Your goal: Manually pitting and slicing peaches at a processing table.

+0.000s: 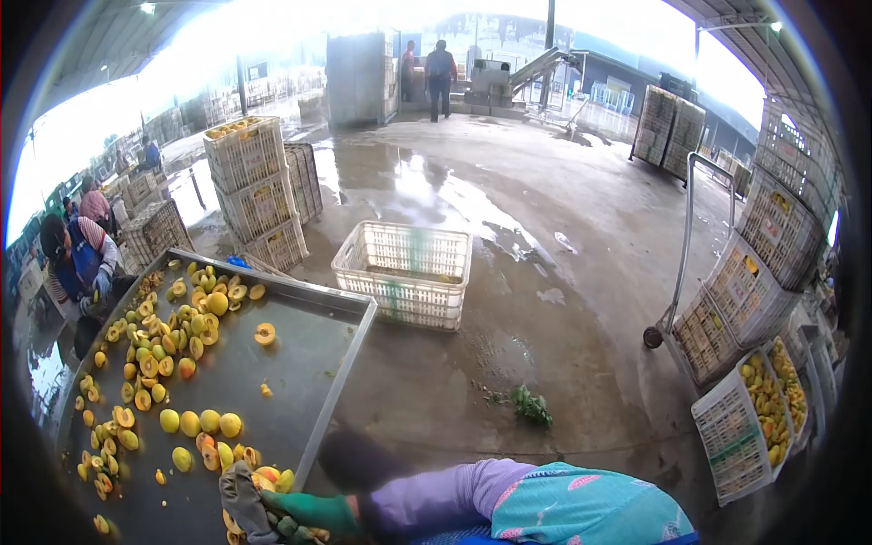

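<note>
My right hand [243,501] wears a grey-coated glove with a green cuff and reaches in from the right under a purple sleeve. It lies over yellow stone fruit [285,481] near the corner of a metal sorting table [293,381]. What its fingers hold, if anything, is hidden. Greenish-grey gloved fingers [291,528] show beneath that cuff at the bottom edge; they seem to belong to my left hand, mostly out of view. Halved stone fruit [157,351] covers the table's left part, and a few rounder pieces [201,422] sit closer to my hands.
A white plastic crate [402,279] stands on the wet floor beyond the table, near stacked fruit crates [255,197]. On the right are a hand trolley [681,252] with crates and a fruit-filled crate [732,429]. A co-worker [78,266] sits left; people stand far back.
</note>
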`<move>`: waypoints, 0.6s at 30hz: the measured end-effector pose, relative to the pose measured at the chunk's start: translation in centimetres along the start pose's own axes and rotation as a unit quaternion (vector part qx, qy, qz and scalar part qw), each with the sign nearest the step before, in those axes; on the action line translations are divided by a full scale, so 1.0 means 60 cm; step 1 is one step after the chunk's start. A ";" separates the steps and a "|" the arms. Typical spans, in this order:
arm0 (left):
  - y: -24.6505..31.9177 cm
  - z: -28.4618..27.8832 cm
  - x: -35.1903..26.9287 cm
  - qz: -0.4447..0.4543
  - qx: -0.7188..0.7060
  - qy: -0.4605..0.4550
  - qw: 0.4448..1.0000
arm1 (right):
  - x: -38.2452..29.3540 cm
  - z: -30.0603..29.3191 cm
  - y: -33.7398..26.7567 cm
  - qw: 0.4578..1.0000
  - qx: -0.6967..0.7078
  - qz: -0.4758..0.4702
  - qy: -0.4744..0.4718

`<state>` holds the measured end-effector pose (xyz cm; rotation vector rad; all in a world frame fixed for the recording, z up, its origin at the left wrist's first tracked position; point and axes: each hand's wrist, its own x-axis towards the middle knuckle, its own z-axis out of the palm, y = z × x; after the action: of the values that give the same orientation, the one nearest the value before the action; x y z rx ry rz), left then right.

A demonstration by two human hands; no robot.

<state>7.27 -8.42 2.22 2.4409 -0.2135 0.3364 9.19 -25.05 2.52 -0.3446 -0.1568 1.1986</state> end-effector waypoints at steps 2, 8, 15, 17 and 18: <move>0.000 0.000 0.008 -0.001 -0.007 0.002 1.000 | -0.014 0.012 -0.005 0.999 -0.013 0.027 -0.015; 0.014 -0.008 0.016 -0.025 -0.015 0.013 0.999 | -0.016 0.039 0.003 0.999 0.030 0.040 -0.013; 0.035 -0.007 0.029 -0.050 -0.023 0.016 0.998 | -0.009 0.027 0.007 1.000 -0.010 -0.002 -0.016; 0.040 -0.008 0.024 -0.061 -0.027 0.017 0.998 | -0.008 0.025 0.011 1.000 -0.021 -0.008 -0.017; 0.041 -0.011 0.021 -0.067 -0.029 0.017 0.997 | -0.004 0.026 0.015 0.999 -0.027 -0.012 -0.018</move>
<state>7.76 -9.96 4.52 2.3768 -0.0439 0.3077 7.83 -24.73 3.66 -0.3672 -0.2232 1.1786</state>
